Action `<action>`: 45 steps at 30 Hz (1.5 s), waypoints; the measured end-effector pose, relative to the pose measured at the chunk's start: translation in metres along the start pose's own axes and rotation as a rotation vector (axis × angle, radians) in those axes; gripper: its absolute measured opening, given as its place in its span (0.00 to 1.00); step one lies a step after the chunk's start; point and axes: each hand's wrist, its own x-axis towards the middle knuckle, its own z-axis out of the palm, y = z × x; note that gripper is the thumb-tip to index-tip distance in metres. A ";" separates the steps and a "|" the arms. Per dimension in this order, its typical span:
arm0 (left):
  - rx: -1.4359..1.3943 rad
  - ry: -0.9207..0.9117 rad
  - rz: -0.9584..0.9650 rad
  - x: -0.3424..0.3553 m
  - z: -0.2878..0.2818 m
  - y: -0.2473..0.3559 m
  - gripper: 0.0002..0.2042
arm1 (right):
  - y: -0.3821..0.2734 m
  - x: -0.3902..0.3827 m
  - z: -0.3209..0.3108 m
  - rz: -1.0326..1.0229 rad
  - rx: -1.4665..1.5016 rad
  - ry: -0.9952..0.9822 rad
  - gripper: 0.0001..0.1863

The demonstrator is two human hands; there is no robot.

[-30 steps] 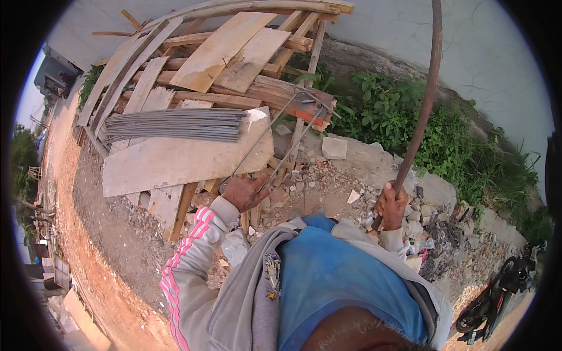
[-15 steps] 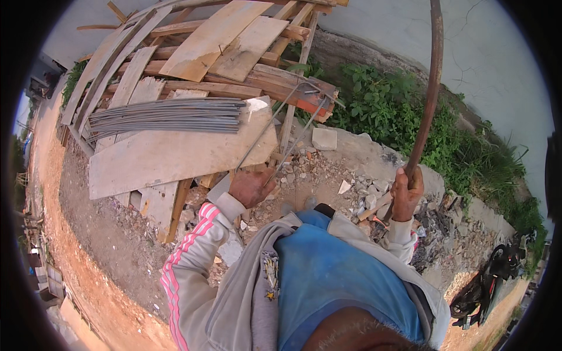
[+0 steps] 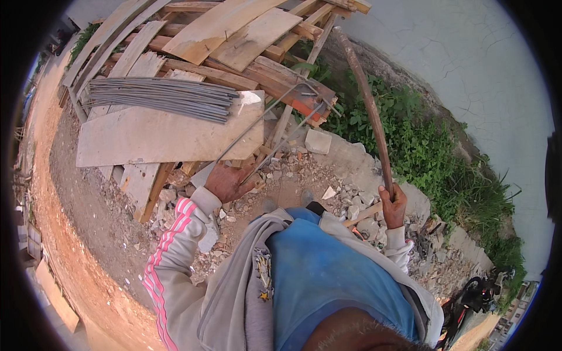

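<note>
Gripping two thin grey steel rods [image 3: 266, 137] in my left hand [image 3: 229, 181], I am closing my fingers round their near ends while their far ends are resting on the pile of weathered wooden planks [image 3: 234, 41] ahead. My right hand [image 3: 393, 205] is wrapping tight round a long rusty brown pipe [image 3: 367, 108], which is slanting up and away to the far side. Doing this well, I judge, is meaning keeping both rods together in one firm fist and the pipe steady (it is looking heavy at the far end). A bundle of grey steel bars [image 3: 164, 96] is lying on a broad flat pale board [image 3: 158, 137] to the left, well apart from my rods. Broken rubble [image 3: 328, 187] is littering the ground near my feet, and green weeds [image 3: 421, 146] are crowding the cracked grey wall [image 3: 468, 70] on the right; loose stones are making the footing uncertain.
</note>
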 end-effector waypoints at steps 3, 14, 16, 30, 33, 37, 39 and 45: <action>-0.028 0.011 -0.045 0.002 0.001 0.002 0.18 | 0.057 0.023 -0.031 0.019 0.001 -0.074 0.17; 0.109 0.009 -0.159 0.000 0.006 0.012 0.17 | 0.095 0.196 -0.135 -0.072 -0.644 -0.410 0.24; 0.156 0.037 -0.175 0.000 0.011 0.014 0.17 | 0.102 0.224 -0.143 -0.092 -0.651 -0.459 0.25; 0.123 0.120 -0.297 0.001 0.016 0.023 0.17 | 0.117 0.377 -0.117 -0.268 -0.813 -0.580 0.15; 0.125 0.127 -0.283 -0.001 0.014 0.021 0.17 | 0.101 0.402 -0.111 -0.367 -0.869 -0.557 0.14; 0.126 0.126 -0.299 -0.001 0.018 0.020 0.17 | 0.091 0.418 -0.106 -0.397 -0.896 -0.562 0.14; 0.130 0.120 -0.298 -0.001 0.018 0.020 0.17 | 0.089 0.421 -0.103 -0.417 -0.903 -0.571 0.14; 0.139 0.148 -0.273 0.000 0.020 0.019 0.17 | 0.118 0.423 -0.109 -0.449 -0.925 -0.534 0.15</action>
